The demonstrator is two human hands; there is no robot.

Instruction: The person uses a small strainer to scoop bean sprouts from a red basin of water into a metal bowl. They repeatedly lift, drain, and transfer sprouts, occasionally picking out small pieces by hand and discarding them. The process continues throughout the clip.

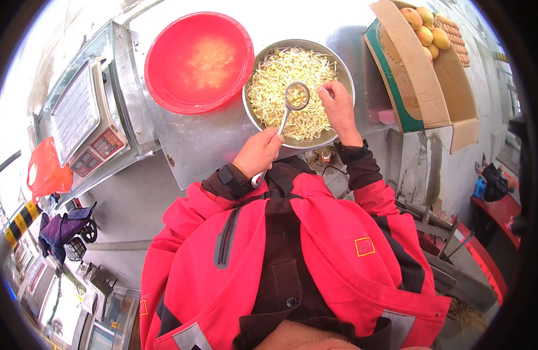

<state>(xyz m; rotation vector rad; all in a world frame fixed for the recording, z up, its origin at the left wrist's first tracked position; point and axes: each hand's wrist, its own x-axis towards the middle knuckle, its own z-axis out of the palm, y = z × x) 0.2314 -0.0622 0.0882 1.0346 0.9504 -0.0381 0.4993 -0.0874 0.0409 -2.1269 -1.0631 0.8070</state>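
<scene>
A wide metal bowl (350, 87) in front of me holds a heap of soybean sprouts (273, 83) in what looks like water. My left hand (260, 151) grips the handle of a small metal ladle (288, 114). The ladle's round head hangs over the sprouts, with several loose yellow bean pieces in it. Over the right side of the bowl is my right hand (340, 109), thumb and fingertips drawn together beside the ladle head. Whether a small piece is pinched there is too fine to tell.
Left of the bowl stands a red plastic basin (164, 83) with liquid and pale yellowish bits. Farther left are a digital scale (87, 122) and a red plastic bag (50, 170). At right, a cardboard box (419, 83) sits near mangoes (426, 35) and eggs (454, 39). The metal tabletop (185, 144) ends near my body.
</scene>
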